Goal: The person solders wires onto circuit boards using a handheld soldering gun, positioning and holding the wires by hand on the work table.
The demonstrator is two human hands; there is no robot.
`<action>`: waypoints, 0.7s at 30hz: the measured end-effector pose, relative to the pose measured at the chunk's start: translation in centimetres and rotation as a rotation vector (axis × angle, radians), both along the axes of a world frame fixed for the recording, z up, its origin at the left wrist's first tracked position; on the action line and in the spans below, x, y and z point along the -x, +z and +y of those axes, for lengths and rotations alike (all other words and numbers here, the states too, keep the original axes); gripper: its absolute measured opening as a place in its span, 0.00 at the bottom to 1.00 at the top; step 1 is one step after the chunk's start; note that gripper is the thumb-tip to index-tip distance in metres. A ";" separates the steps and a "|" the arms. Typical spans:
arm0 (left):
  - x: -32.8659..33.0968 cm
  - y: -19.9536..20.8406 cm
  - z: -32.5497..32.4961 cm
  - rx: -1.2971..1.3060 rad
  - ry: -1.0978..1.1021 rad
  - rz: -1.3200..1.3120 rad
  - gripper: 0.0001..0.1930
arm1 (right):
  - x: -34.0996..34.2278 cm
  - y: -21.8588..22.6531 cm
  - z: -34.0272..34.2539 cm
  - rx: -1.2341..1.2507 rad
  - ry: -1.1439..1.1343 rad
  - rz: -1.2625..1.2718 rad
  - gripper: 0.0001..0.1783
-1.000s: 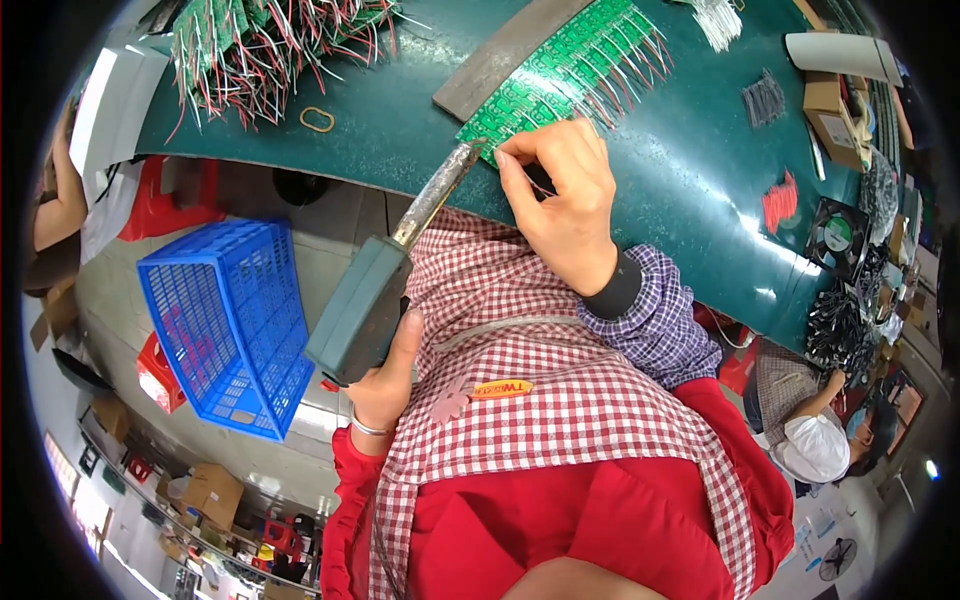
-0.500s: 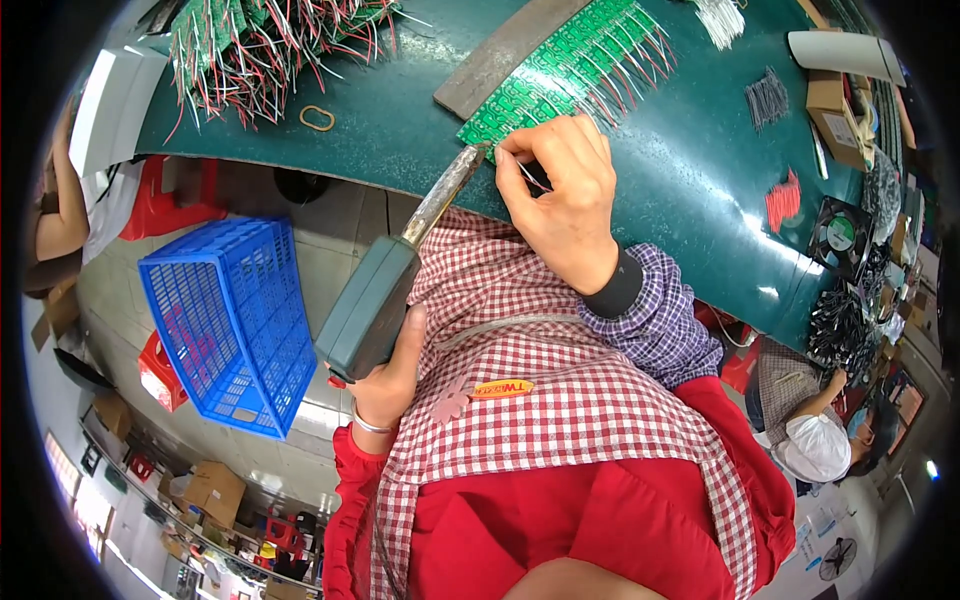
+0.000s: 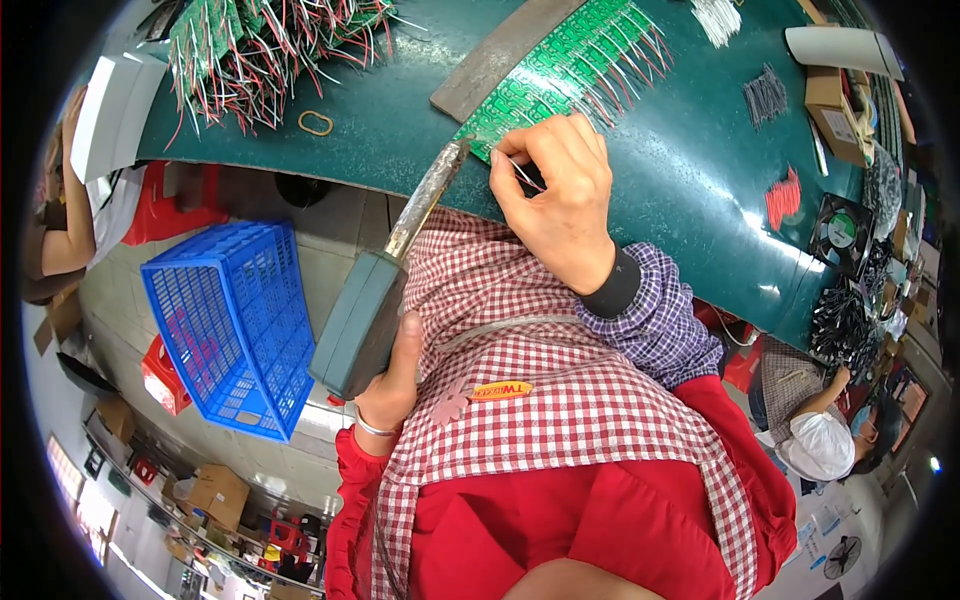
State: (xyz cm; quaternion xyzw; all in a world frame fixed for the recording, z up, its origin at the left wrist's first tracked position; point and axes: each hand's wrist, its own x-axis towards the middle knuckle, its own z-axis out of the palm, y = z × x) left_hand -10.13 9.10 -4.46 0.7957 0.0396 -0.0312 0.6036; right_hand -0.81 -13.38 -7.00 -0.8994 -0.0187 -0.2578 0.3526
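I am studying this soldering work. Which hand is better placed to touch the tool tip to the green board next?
Probably the left hand: it grips the soldering tool, whose tip lies at the green circuit board edge. The right hand pinches a thin wire there, so it is occupied.

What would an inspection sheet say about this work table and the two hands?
Surface: dark green table, shiny, edge curving past the person's front.
Job's things: soldering iron with grey-green handle, tip at the near end of the green circuit board strip; thin wire there.
Clutter: heap of wired boards, yellow rubber band, flat metal bar, cardboard box, small fan.
Grippers: left hand grips the iron's handle; right hand pinches the wire.
Cables: red and white leads on the boards.
Surroundings: blue plastic crate on the floor; another person nearby.
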 end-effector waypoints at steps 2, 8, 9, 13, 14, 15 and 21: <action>0.2 -0.4 0.5 -0.039 -0.040 -0.011 0.17 | 0.0 0.0 0.0 0.001 -0.003 0.004 0.09; -0.2 -0.3 0.1 -0.028 -0.054 -0.032 0.19 | -0.1 0.3 0.0 0.018 -0.011 -0.001 0.09; -0.2 -0.2 0.1 -0.029 -0.055 -0.034 0.19 | -0.2 0.4 0.0 0.027 -0.012 -0.012 0.09; -0.2 -0.2 0.1 -0.011 -0.066 -0.017 0.20 | -0.1 0.4 0.0 0.021 -0.016 0.001 0.09; -0.2 -0.3 0.1 -0.016 -0.071 -0.014 0.20 | -0.1 0.4 0.0 0.019 -0.015 0.000 0.09; -0.2 -0.3 0.1 -0.017 -0.072 -0.015 0.20 | -0.1 0.4 0.0 0.016 -0.013 0.000 0.09; -0.3 -0.4 0.3 -0.109 -0.139 -0.054 0.17 | -0.2 0.3 0.1 0.016 -0.014 -0.002 0.09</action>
